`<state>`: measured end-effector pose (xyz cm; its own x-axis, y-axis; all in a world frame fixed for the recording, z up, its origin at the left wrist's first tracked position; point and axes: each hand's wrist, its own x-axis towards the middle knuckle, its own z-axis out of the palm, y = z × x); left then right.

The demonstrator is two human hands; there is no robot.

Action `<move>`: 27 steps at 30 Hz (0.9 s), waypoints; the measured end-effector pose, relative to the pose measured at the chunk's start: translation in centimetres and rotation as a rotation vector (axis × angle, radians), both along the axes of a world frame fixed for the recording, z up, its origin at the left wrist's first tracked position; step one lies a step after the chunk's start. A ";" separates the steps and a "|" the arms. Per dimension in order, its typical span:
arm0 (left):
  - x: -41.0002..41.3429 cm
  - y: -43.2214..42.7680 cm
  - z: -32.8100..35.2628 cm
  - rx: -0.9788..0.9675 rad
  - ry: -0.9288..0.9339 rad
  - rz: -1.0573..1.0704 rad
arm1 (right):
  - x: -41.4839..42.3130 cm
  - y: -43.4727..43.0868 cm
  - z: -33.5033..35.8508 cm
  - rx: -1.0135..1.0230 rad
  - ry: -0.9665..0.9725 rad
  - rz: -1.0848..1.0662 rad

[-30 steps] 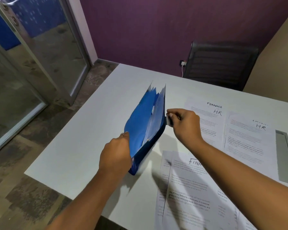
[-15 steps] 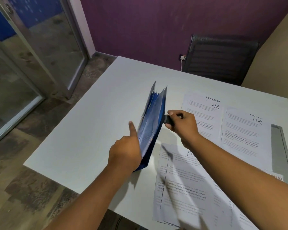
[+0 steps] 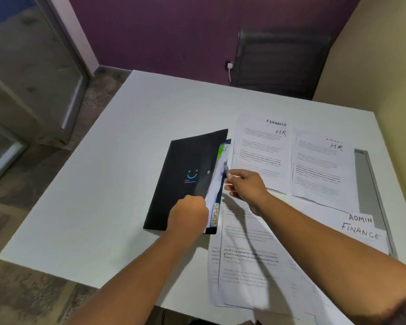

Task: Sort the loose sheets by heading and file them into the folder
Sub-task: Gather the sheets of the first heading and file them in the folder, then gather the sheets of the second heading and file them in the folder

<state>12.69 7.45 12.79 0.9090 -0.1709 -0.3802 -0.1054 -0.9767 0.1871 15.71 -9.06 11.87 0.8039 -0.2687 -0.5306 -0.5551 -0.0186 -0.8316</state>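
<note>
The black plastic folder lies at frame centre, long axis running up-frame, open edge facing right toward the white printed sheets; the nearer right hand pinches a small grey tab there, the left hand grips its lower corner.

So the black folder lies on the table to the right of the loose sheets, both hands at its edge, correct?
Not quite. In the head view the black folder lies to the left of the loose sheets, not the right. Both the left hand and the right hand are at its edge.
</note>
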 end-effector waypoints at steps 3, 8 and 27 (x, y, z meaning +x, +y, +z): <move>1.3 -1.1 -1.4 0.064 0.031 -0.069 | -0.4 -0.2 -0.7 -0.016 0.034 0.067; 3.1 -1.4 -3.4 0.093 0.026 -0.104 | -4.3 -3.0 -2.9 -0.112 0.099 0.099; 4.5 2.5 -14.0 0.082 0.008 -0.302 | -21.6 -16.1 -9.8 -1.019 0.102 0.217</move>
<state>17.18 9.96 -1.24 0.8187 -0.4012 -0.4107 -0.3920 -0.9133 0.1107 -5.85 -25.13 2.02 0.8524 -0.4823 -0.2020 -0.5228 -0.7920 -0.3154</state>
